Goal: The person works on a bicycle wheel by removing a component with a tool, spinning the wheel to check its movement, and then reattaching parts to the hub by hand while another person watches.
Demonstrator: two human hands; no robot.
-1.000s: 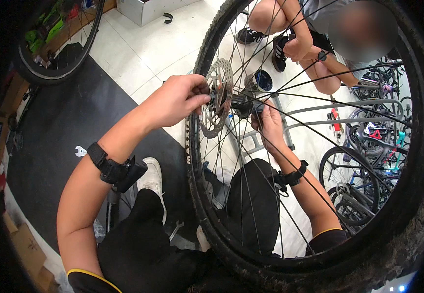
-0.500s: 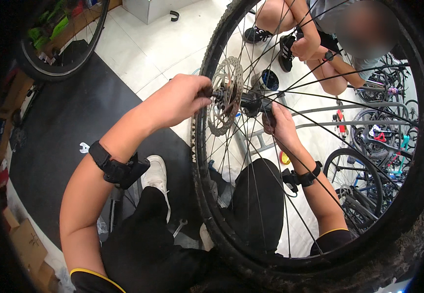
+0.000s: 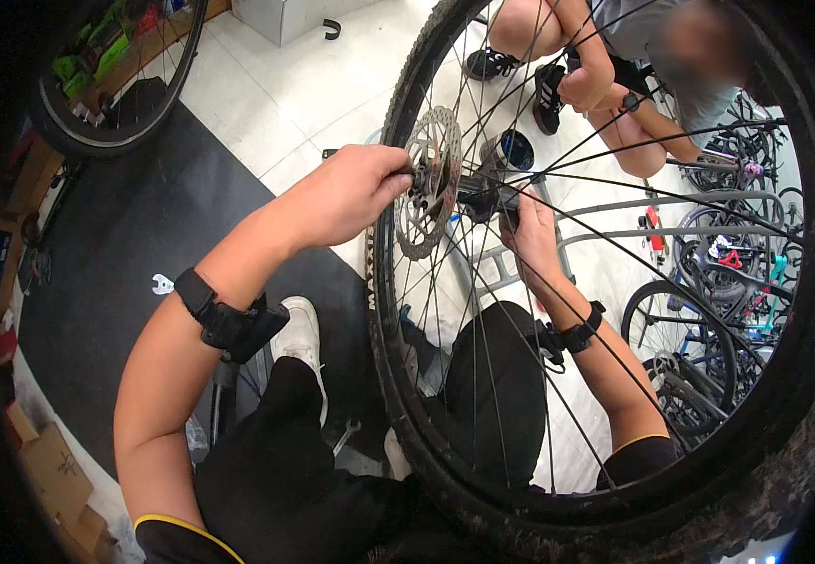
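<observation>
A bicycle wheel (image 3: 396, 371) with a dirty black knobby tyre stands upright before me, spokes crossing most of the right side. On the left side of its black hub (image 3: 482, 199) sits a silver disc brake rotor (image 3: 443, 141). My left hand (image 3: 346, 195) pinches the axle end (image 3: 417, 179) beside the rotor, thumb and fingers closed; the tip is hidden by them. Behind the spokes, my right hand (image 3: 533, 237) is closed around the hub's other end, its fingers partly hidden.
A person in grey (image 3: 614, 38) crouches beyond the wheel, near a dark cup (image 3: 515, 150). Bicycles (image 3: 727, 273) crowd the right; another wheel (image 3: 111, 141) stands upper left. Wrenches (image 3: 161, 284) lie on the black mat (image 3: 125, 254). A grey metal frame (image 3: 576, 235) is behind the spokes.
My left fingers have shifted slightly right, closer to the rotor, covering more of the axle end. My right hand and forearm have moved a little left. The wheel has barely shifted.
</observation>
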